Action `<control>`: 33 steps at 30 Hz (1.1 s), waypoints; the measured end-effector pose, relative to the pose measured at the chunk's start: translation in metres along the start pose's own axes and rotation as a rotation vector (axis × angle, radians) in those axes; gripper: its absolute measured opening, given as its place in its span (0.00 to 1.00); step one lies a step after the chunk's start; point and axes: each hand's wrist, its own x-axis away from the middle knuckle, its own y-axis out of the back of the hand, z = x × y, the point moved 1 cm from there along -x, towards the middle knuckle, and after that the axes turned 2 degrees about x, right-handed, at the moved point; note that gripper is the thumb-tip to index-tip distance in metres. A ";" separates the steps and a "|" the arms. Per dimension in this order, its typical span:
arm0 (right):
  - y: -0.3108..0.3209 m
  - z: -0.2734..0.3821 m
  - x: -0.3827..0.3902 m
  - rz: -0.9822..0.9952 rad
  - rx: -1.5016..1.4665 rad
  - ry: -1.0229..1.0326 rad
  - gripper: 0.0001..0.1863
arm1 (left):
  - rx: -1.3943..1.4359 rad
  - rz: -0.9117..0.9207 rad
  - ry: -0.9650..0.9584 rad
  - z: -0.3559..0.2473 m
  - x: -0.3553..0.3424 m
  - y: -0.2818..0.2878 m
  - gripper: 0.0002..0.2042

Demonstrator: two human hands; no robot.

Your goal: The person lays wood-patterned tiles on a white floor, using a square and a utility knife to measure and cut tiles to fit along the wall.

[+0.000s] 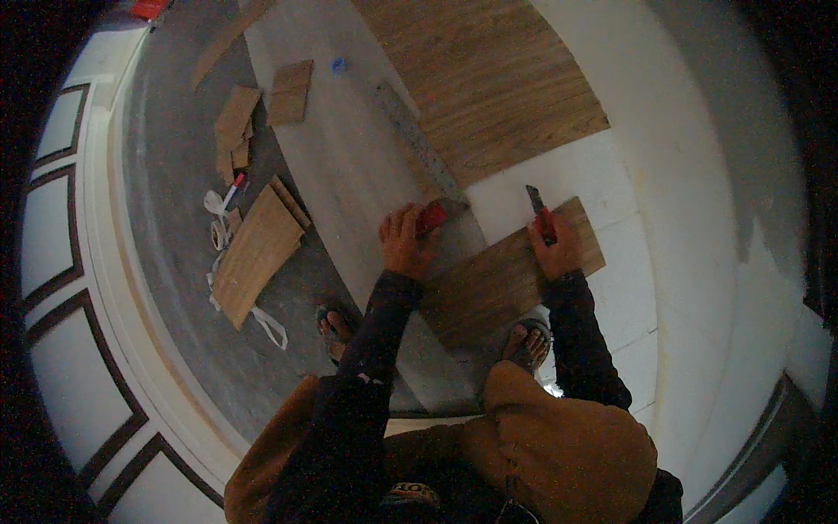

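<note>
My left hand [405, 244] is closed around a small red, boxy thing [430, 218], whose exact kind I cannot make out. Close beyond it lies a long, narrow grey straightedge [425, 150], running away to the upper left. In my right hand [559, 247] is a red and black utility knife [545, 225], its dark blade pointing away from me. Below both hands, a wood-look plank piece [484, 293] lies crosswise between my feet and the straightedge, and my right hand is over its right part.
Wood-look flooring [497, 79] covers the far area beside a white floor strip [624, 279]. A pale board strip [349, 183] runs lengthwise at the left. Plank offcuts [259, 253], brown pieces [234, 127] and a blue round thing [339, 65] lie there. Panelled white woodwork [74, 349] borders the left.
</note>
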 end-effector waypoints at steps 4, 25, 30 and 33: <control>0.003 0.006 0.001 0.009 -0.022 -0.080 0.14 | 0.011 0.045 -0.029 -0.023 -0.025 0.021 0.28; 0.000 0.054 -0.003 -0.024 -0.477 0.025 0.09 | 0.522 -0.011 0.018 -0.063 -0.026 0.027 0.28; 0.026 0.096 -0.003 0.165 -0.768 -0.206 0.11 | 0.725 -0.120 0.012 -0.115 -0.026 0.022 0.26; 0.054 0.108 -0.004 0.246 -0.890 -0.387 0.14 | 0.852 -0.089 -0.027 -0.149 -0.037 0.036 0.25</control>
